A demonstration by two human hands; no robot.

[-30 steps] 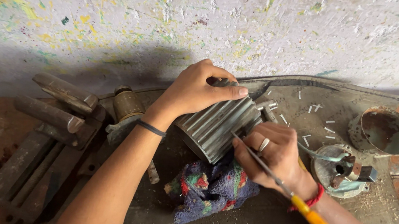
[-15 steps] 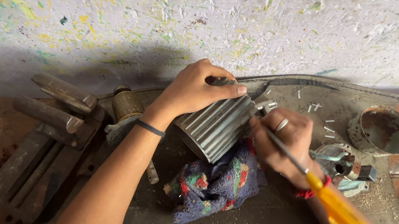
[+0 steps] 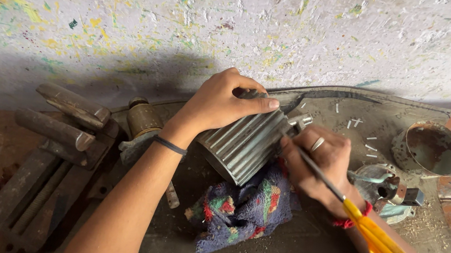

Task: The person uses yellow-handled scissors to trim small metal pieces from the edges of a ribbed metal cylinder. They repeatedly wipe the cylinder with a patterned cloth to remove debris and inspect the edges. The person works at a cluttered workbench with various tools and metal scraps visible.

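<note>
rusty bench vise (image 3: 47,157) at left, round metal cup (image 3: 428,149) at right, paint-speckled wall (image 3: 196,10) behind.

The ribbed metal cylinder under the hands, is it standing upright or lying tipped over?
Tipped. The ribbed metal cylinder lies on its side on the patterned cloth, ribs running sideways, with the left hand pressed on top.

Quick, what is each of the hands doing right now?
Left hand: closed over the top of the ribbed metal cylinder, gripping it.
Right hand: closed around a yellow-handled tool, its thin shaft pointed at the cylinder's end.
</note>
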